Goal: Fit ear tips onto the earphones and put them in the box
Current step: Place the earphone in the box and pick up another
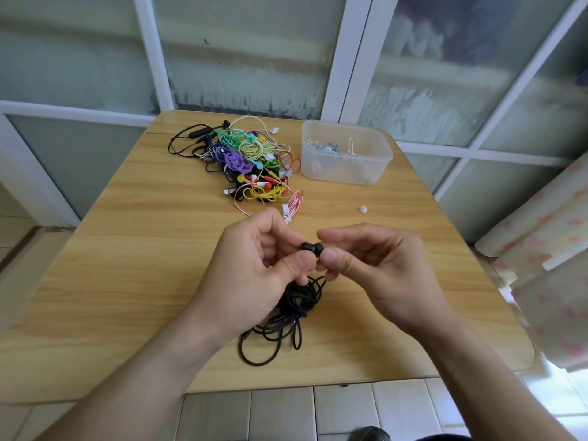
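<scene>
Between both hands sits a black earbud (308, 247) with a black ear tip (318, 248) at its right end. My left hand (254, 268) pinches the earbud between thumb and fingers. My right hand (375, 265) pinches the ear tip against it. The black cable (280, 326) hangs from the earbud and lies coiled on the wooden table (127, 265). A clear plastic box (345, 152) stands at the back right with light earphones inside. A pile of coloured earphones (251, 160) lies at the back centre.
A single white ear tip (363, 209) lies loose on the table below the box. A red-and-white striped cable (294, 202) trails from the pile toward my left hand. White-framed glass panels stand behind the table. A patterned cloth (547, 265) hangs at the right.
</scene>
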Available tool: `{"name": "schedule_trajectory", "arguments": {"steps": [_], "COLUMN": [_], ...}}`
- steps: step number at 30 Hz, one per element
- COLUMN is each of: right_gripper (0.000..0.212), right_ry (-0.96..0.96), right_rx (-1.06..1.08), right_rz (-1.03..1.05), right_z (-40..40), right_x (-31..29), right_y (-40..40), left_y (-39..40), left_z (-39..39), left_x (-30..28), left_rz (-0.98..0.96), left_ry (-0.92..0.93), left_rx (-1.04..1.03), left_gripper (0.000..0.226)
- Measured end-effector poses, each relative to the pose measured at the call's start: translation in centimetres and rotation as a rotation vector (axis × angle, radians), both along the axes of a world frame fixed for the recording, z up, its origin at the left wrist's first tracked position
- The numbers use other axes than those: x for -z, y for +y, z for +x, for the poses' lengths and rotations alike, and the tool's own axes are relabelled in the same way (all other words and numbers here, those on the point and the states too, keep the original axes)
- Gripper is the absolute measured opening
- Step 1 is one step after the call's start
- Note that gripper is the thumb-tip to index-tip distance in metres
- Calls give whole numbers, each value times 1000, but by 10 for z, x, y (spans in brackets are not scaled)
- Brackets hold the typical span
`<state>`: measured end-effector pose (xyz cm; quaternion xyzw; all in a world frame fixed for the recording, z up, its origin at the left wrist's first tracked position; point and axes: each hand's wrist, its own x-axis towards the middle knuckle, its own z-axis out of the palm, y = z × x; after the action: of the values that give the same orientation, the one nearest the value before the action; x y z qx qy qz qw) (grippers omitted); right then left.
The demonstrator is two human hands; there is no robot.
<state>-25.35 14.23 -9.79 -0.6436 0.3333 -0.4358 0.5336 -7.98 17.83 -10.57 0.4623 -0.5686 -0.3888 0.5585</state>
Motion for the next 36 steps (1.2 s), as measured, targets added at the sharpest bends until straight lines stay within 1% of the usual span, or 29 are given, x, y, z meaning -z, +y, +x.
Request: {"name": "schedule_trajectory", "arguments": {"steps": [3, 5, 8, 10, 12, 14, 17, 19, 21, 22, 23, 25, 27, 29, 30, 31, 33, 34, 36], "right_gripper": [14, 16, 20, 17, 16, 14, 14, 16, 16, 16, 15, 13, 12, 12, 10, 7, 3, 3, 3], "right_ry": [36, 33, -17, -22, -39, -48, -17, 16, 62, 93, 126, 179, 218, 285, 337, 400, 541, 593, 639], "right_rx": [9, -3, -16, -12, -15, -18, -11, 2, 9, 11, 16, 42, 96, 130, 124, 107, 64, 39, -4], "right_rz": [-36, -39, -28, -44, -60, -106, -209, -275, -332, -346, -337, -260, -191, -187, -201, -222, -277, -304, -353], "right_z": [-2, -5, -6, -7, -7, -7, -6, -6, -5, -4, -3, -3, -6, -10, -11, -11, -10, -8, -3], "right_x": [0, 1, 1, 3, 4, 6, 9, 9, 10, 10, 10, 10, 9, 8, 9, 10, 14, 15, 17], "right_y": [-2, -2, -2, -3, -3, -4, -4, -5, -6, -6, -6, -6, -7, -8, -8, -8, -6, -5, -4], "left_y": [0, 0, -1, -2, -1, 0, 1, 2, 2, 1, 0, -2, 1, 8, 12, 16, 18, 17, 15], "left_z": [-2, -3, -2, -2, -3, -4, -4, -2, -1, -1, 1, 5, 12, 18, 20, 21, 19, 17, 17], "left_x": [-1, -2, -1, -1, -2, -5, -8, -7, -7, -6, -4, -2, 0, -3, -5, -6, -6, -5, -2], "left_rz": [38, 66, 102, 138, 192, 278, 420, 474, 488, 456, 397, 267, 193, 206, 248, 302, 355, 338, 279], "left_ry": [117, 164, 179, 176, 219, 323, 471, 516, 504, 438, 329, 80, -204, -568, -727, -848, -997, -1026, -1003], "left_rx": [50, 69, 90, 116, 143, 165, 207, 218, 202, 170, 122, 34, -28, -31, 5, 54, 115, 106, 45], "left_gripper": [22, 25, 24, 19, 19, 23, 19, 16, 17, 18, 21, 31, 47, 69, 78, 84, 83, 76, 53]}}
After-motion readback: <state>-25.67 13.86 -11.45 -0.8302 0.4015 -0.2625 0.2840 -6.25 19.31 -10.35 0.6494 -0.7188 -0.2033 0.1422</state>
